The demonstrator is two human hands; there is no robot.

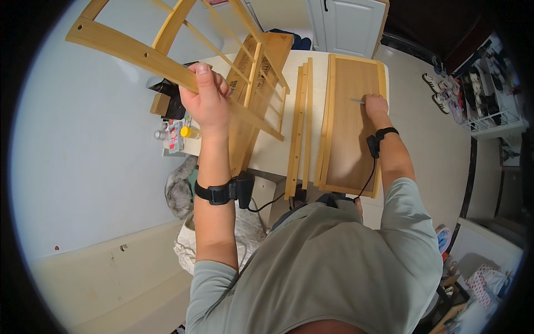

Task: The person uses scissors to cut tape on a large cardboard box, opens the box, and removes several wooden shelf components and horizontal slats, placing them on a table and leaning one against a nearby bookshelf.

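Note:
My left hand (207, 94) grips the side rail of a pale wooden frame (146, 55) with thin dowels and crosspieces. The frame is raised and tilted, with its near part above a cardboard box (240, 137); its far upper end runs out of view. My right hand (377, 107) is closed around a thin grey rod (358, 100), over the right side of a framed wooden panel (348, 142). What part of the rod lies inside the fist is hidden. Wooden rails with drilled holes (297, 137) lie left of the panel.
Everything rests on a white table (269, 154). A yellow-capped bottle (190, 132) and small packages (175, 137) stand at its left edge. A grey furry animal (179, 190) is below that edge. Shoes (442, 92) and a white rack (494, 112) are at right.

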